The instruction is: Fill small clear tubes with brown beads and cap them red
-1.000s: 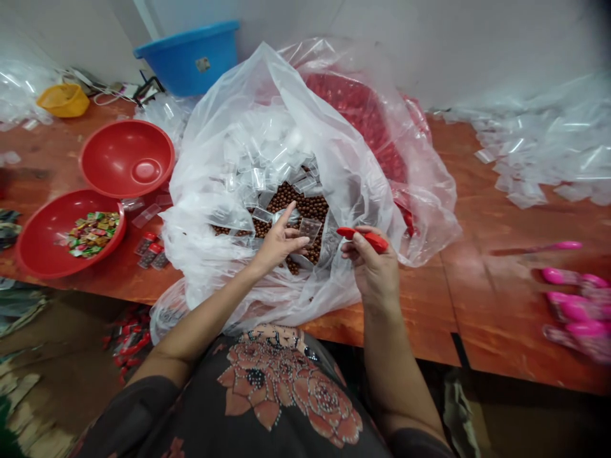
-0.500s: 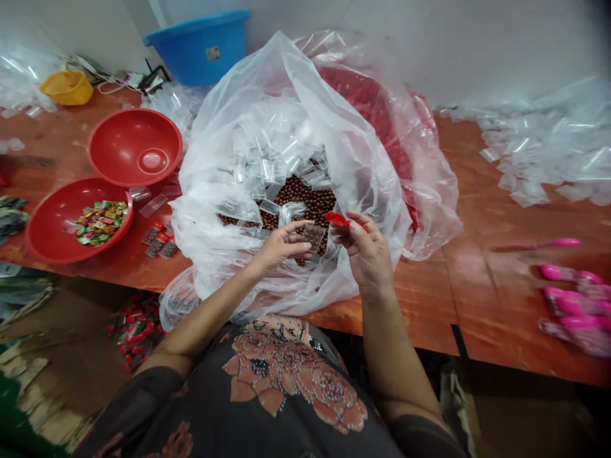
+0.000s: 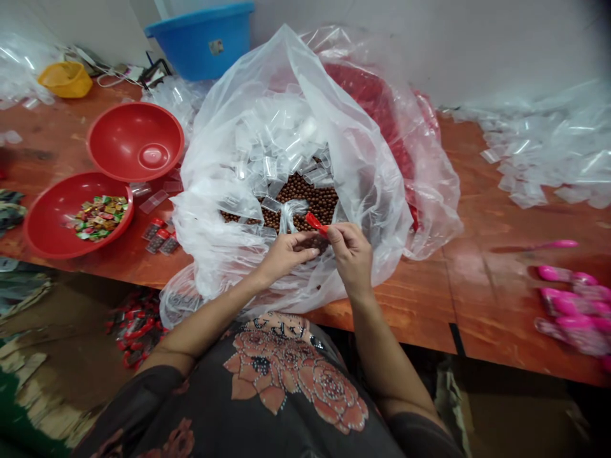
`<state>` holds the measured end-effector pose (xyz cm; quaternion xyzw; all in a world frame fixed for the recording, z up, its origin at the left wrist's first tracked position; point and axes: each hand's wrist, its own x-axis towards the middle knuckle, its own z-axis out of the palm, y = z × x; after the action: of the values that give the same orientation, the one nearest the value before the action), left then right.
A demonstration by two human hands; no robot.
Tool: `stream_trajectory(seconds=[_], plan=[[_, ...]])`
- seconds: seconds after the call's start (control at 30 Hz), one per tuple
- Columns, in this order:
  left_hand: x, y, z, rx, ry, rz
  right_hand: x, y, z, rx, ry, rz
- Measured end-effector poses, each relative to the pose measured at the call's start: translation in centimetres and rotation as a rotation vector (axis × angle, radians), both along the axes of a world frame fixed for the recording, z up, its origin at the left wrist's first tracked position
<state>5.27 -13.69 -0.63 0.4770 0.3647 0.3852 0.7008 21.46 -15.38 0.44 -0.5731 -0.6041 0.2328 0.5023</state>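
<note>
My left hand point(image 3: 289, 254) is closed on a small clear container point(image 3: 315, 242), mostly covered by the fingers. Pinched in my right hand point(image 3: 351, 251) is a red cap point(image 3: 315, 224), touching or just above the container's right end. Both hands are over the front of a large translucent plastic bag point(image 3: 205, 216). Inside the bag lie many brown balls point(image 3: 310, 196) and a heap of clear containers point(image 3: 272, 143). A clear crumpled piece of plastic point(image 3: 289, 213) rests on the balls beyond my left hand.
Two red bowls point(image 3: 136, 140) stand at the left, one with wrapped candies point(image 3: 101, 217). Filled red-capped containers point(image 3: 160, 236) lie beside them. A blue tub point(image 3: 205, 44) is behind. Pink items point(image 3: 573, 305) and clear containers point(image 3: 554, 146) are at the right.
My right hand has moved left with the red cap, up to the container. My left hand has tilted or turned the container, which shows less now.
</note>
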Motion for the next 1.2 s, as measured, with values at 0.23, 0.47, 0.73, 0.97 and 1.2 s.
stream_trajectory(seconds=[0.23,0.47,0.73,0.97,1.2], plan=[[-0.9,0.0,1.2,0.159,0.170,-0.013,2.4,0.5,0.6,0.188,-0.378,0.216],[-1.0,-0.1,1.4,0.193,0.234,-0.001,3.5,0.8,1.3,0.248,-0.451,0.311],[-0.9,-0.1,1.5,0.085,0.152,0.048,2.8,-0.1,-0.6,0.189,-0.501,0.339],[-0.7,-0.4,0.9,-0.094,0.005,0.085,2.1,-0.1,-1.5,0.207,-0.529,0.337],[-0.1,0.4,1.9,-0.582,-0.195,-0.014,1.0,-0.9,-2.2,0.272,-0.635,0.342]])
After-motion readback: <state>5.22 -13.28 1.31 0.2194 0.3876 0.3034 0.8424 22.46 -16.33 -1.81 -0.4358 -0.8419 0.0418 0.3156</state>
